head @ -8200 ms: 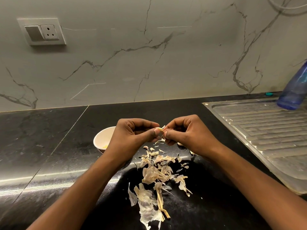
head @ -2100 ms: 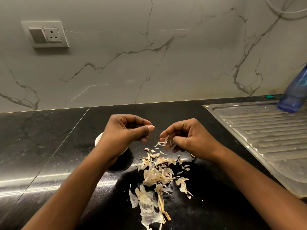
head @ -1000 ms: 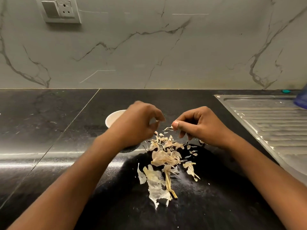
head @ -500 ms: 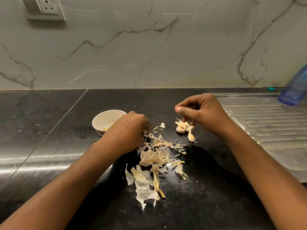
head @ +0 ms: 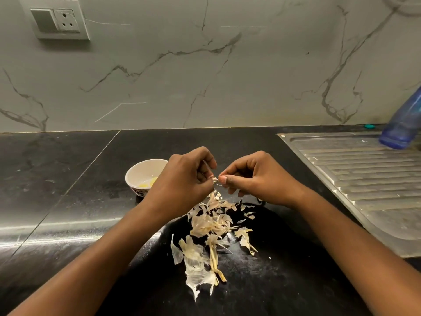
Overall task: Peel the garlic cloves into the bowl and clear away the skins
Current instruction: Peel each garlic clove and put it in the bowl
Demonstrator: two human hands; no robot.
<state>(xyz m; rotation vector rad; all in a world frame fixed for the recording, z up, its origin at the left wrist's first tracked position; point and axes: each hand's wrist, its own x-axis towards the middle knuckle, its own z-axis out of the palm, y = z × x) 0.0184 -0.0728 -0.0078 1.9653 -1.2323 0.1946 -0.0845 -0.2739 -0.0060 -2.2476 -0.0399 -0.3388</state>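
A small white bowl (head: pixel 142 173) with pale peeled garlic inside stands on the black counter, just left of my left hand (head: pixel 182 183). Both hands meet above a heap of papery garlic skins (head: pixel 211 226). A small garlic clove (head: pixel 214 180) is pinched between the fingertips of my left hand and my right hand (head: pixel 255 179); it is mostly hidden by the fingers. More skins (head: pixel 200 267) trail toward me from the heap.
A steel sink drainboard (head: pixel 364 179) fills the right side, with a blue plastic bottle (head: pixel 403 126) at its far end. A marble wall with a switch and socket plate (head: pixel 57 19) runs along the back. A small teal cap (head: pixel 369 126) lies by the wall.
My right hand came back from the loose cloves on the right and now meets the left hand. My left hand rose from the skin heap. A clove is now pinched between both.
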